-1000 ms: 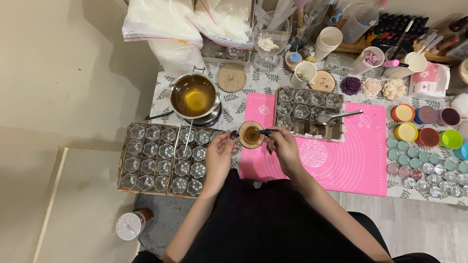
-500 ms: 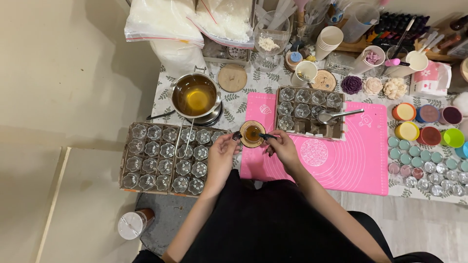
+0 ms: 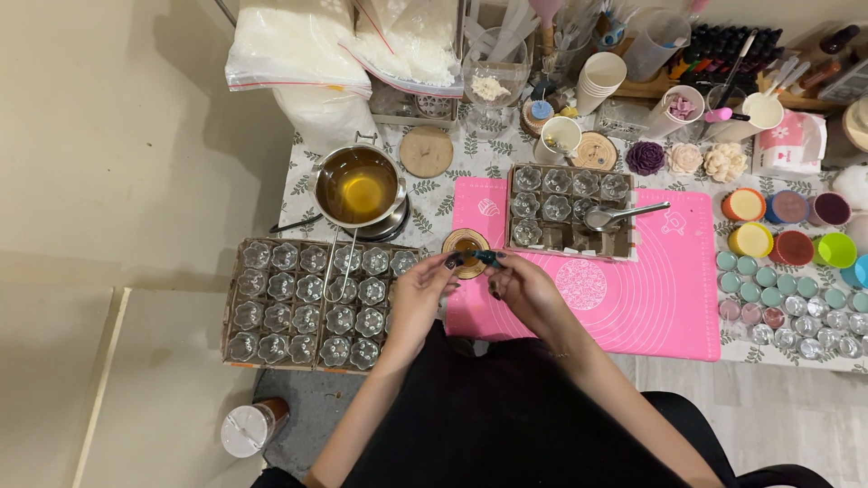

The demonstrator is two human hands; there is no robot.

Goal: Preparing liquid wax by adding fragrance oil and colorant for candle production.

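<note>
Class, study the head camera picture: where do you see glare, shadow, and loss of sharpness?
Head view: glare glints on the liquid in the saucepan; soft shadow falls on the wall left of the plastic bags; both hands look sharp; table edges bow slightly.

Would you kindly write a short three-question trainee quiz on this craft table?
1. True or false: the saucepan holds yellow liquid.
2. On which colour of mat does the smaller tray of moulds rest?
3. The left hand and right hand meet at: A) the small round cup, B) a paper cup stack, C) a purple flower.

Key: 1 true; 2 pink; 3 A.
</note>
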